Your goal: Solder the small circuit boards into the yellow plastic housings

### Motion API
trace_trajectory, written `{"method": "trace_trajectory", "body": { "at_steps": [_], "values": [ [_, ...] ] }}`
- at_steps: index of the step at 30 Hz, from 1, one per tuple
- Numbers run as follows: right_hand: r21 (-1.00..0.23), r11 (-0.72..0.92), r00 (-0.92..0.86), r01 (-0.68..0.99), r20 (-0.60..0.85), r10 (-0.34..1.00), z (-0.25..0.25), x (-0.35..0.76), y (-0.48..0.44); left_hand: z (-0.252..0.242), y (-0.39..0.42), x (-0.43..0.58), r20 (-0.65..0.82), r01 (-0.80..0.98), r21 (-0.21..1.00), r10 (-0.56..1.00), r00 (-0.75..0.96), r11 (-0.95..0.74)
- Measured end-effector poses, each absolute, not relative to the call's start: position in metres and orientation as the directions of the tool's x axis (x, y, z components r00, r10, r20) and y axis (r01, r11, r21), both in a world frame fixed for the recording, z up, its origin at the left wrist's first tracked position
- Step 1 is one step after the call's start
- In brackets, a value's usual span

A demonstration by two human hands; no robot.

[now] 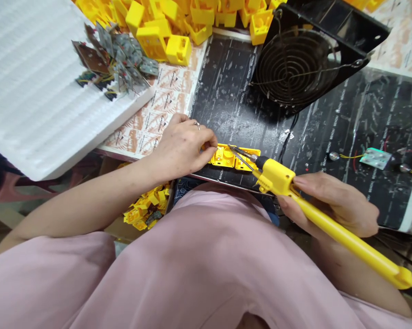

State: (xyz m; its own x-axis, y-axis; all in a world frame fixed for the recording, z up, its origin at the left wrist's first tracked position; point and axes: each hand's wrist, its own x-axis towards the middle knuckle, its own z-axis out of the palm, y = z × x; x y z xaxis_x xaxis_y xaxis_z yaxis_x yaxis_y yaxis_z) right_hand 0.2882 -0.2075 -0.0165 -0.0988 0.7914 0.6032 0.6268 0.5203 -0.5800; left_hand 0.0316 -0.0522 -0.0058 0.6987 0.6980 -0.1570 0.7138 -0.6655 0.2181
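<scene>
My right hand [332,201] is wrapped round a yellow soldering iron [343,233] with a thin guide tube beside its metal tip. The tip reaches over an opened yellow plastic housing [224,156] at the table's near edge. Whether it touches the housing, I cannot tell. My left hand [188,146], with a ring on one finger, has its fingers closed on the housing's left end and hides that end. A second yellow housing part [252,153] lies directly to the right, partly behind the iron's tip.
A black fan [295,68] with a wire guard stands at the back. Yellow housings [158,41] are heaped behind. White foam [38,91] at left bears small circuit boards [124,55]. Right lies a wired board [375,157]. More yellow parts [147,208] lie below the table edge.
</scene>
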Motion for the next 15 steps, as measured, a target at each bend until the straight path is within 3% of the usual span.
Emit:
{"method": "trace_trajectory", "body": {
  "at_steps": [8, 15],
  "values": [
    [-0.494, 0.566, -0.231, 0.66, 0.583, 0.779, -0.007, 0.281, -0.198, 0.002, -0.047, 0.047, -0.269, 0.697, 0.069, 0.659, 0.702, -0.714],
    [-0.391, 0.622, -0.35, 0.679, 0.571, 0.742, -0.002, 0.279, -0.191, 0.004, -0.041, 0.051, -0.291, 0.666, 0.074, 0.623, 0.726, -0.742]
  ]
}}
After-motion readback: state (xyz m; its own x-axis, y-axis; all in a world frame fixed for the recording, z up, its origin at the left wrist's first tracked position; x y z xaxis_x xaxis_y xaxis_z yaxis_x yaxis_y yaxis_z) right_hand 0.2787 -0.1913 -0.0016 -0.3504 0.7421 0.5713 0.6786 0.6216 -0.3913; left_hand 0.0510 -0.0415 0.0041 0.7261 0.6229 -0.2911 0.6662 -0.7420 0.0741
